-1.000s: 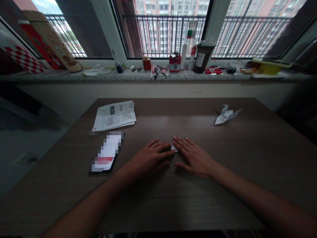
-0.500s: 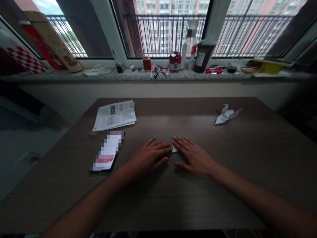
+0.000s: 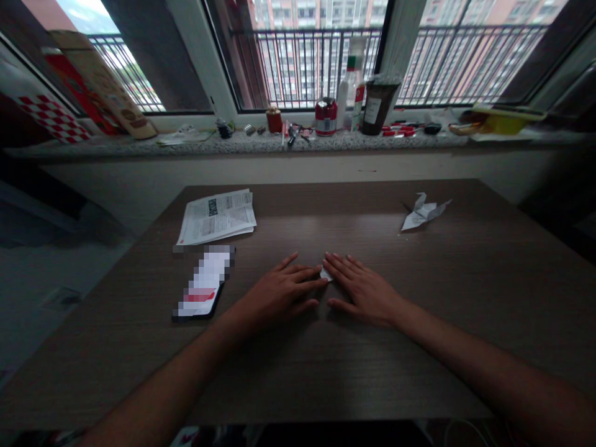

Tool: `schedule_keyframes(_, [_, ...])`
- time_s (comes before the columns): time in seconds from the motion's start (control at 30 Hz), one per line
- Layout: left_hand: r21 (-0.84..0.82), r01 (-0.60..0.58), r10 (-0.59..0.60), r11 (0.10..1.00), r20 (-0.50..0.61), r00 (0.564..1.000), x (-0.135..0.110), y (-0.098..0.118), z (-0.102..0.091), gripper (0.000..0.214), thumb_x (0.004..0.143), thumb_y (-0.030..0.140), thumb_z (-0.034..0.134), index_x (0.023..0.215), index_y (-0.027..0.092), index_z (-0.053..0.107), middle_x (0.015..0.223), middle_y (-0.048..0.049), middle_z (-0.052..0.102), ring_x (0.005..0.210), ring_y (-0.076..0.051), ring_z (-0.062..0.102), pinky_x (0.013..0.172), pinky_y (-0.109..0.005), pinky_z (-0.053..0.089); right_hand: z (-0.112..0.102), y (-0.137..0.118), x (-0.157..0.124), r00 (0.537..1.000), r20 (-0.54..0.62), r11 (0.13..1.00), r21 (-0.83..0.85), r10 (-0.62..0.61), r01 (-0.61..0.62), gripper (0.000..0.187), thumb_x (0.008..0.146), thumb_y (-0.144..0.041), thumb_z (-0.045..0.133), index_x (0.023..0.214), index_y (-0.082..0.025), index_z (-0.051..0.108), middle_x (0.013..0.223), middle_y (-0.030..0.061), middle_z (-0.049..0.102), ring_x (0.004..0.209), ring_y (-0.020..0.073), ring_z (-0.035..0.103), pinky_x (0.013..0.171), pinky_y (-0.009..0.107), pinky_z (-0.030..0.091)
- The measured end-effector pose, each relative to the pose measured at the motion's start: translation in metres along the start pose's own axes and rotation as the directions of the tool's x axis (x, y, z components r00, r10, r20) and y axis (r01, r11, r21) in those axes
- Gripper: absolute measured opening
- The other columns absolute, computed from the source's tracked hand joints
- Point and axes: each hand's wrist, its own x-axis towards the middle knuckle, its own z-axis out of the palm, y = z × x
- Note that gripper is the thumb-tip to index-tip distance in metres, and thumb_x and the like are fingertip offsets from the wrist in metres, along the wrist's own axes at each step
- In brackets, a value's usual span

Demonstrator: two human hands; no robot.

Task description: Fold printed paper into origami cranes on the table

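A small piece of white paper (image 3: 326,275) lies on the table between my hands, mostly covered by them. My left hand (image 3: 289,287) rests palm down with its fingers stretched out, the fingertips at the paper's left edge. From the other side, my right hand (image 3: 361,288) lies flat, its outstretched fingers over the paper's right part. Neither hand is closed round anything. How the paper is folded is hidden under the fingers.
Left of my hands lie a phone (image 3: 203,284) and a folded printed sheet (image 3: 218,217). A folded paper crane (image 3: 423,213) stands at the back right of the brown table (image 3: 326,372). On the windowsill are a red can (image 3: 325,117), a dark cup (image 3: 378,107) and scissors (image 3: 399,131).
My left hand's fingers have shifted slightly, with one fingertip reaching farther right below the paper. My right hand stays nearly in place. The camera view has moved a little.
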Motion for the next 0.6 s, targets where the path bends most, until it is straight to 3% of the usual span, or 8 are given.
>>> schedule_keyframes(0.3, [0.022,-0.001,0.001,1.000,0.015,1.000,0.000,-0.002,0.001,0.047,0.104,0.039,0.062,0.150,0.035,0.054,0.158,-0.0056,0.051,0.143,-0.025,0.050,0.129,-0.057,0.012,0.000,0.001,-0.001,1.000,0.010,1.000,-0.018,0.011,-0.010,0.088,0.102,-0.064,0.047,0.168,-0.024,0.006,0.172,0.0078,0.015,0.159,0.0290,0.020,0.129,0.047,0.025])
schedule_keyframes(0.47, [0.017,0.015,-0.015,1.000,0.012,1.000,0.000,-0.001,0.000,0.045,0.104,0.040,0.062,0.148,0.035,0.055,0.156,-0.0052,0.053,0.141,-0.026,0.052,0.129,-0.057,0.014,-0.001,0.010,-0.007,0.995,0.012,0.994,-0.033,0.101,-0.101,0.085,0.106,-0.062,0.040,0.167,-0.024,-0.004,0.173,0.0086,0.013,0.158,0.0290,0.022,0.128,0.049,0.027])
schedule_keyframes(0.6, [0.005,0.029,-0.029,1.000,0.009,1.000,0.001,0.001,0.000,0.044,0.105,0.040,0.061,0.148,0.035,0.056,0.155,-0.0063,0.054,0.142,-0.025,0.051,0.128,-0.059,0.015,-0.001,0.015,-0.010,0.991,0.032,0.991,-0.026,0.133,-0.132,0.082,0.106,-0.061,0.038,0.168,-0.022,-0.001,0.173,0.0096,0.013,0.158,0.0291,0.022,0.129,0.049,0.026])
